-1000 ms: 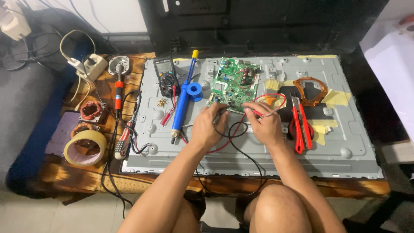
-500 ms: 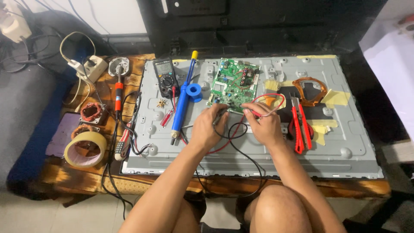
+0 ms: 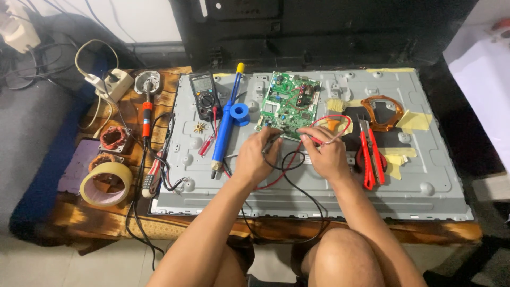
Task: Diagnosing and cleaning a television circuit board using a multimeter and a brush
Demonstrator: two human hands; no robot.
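Spread across a low wooden tabletop (image 3: 175,226) lies a large grey metal panel (image 3: 319,180), the backing sheet of a flat screen, stiff and broad, with a dark screen housing beyond it. Ahead of the fingers sits a green circuit board (image 3: 287,103), light, rigid and fragile, best held by its bare edges and not by the small parts on its face. Left of the left hand (image 3: 256,159) lie a blue desoldering pump (image 3: 226,125) and a black multimeter (image 3: 205,95); further left, off the panel, are a soldering iron (image 3: 145,114) and a tape roll (image 3: 106,183). Right of the right hand (image 3: 326,155) lie red-handled pliers (image 3: 369,154).

Both hands rest at the board's near edge. The left fingers pinch a black probe (image 3: 270,142), the right fingers a red probe (image 3: 313,139), each a thin, light, stiff plastic rod gripped pen-fashion near its tip, both tips close to the board's near edge; whether they touch it is too small to tell. Limp black and red leads (image 3: 289,165) loop back toward the knees.
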